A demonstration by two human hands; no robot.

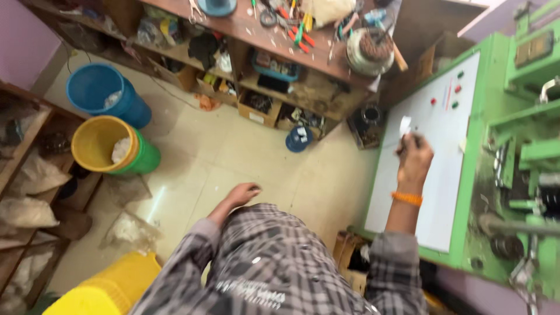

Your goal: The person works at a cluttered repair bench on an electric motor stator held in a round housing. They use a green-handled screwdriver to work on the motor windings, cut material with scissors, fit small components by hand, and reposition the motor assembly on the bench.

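Pinching a small dark thing against the white panel [426,175], the right hand [415,160] has its fingers bunched together.
Left hand [244,193] hangs loosely curled, holding nothing; two buckets, one blue [102,93], one yellow [102,146], on pale tiled floor [233,157]; cluttered wooden shelves [280,76] behind.

open tiled floor [233,157] mid-room, buckets [111,146] and shelf [23,175] crowding left, cluttered bench [280,52] ahead, green machine [513,146] walling right, yellow crate [111,289] near left
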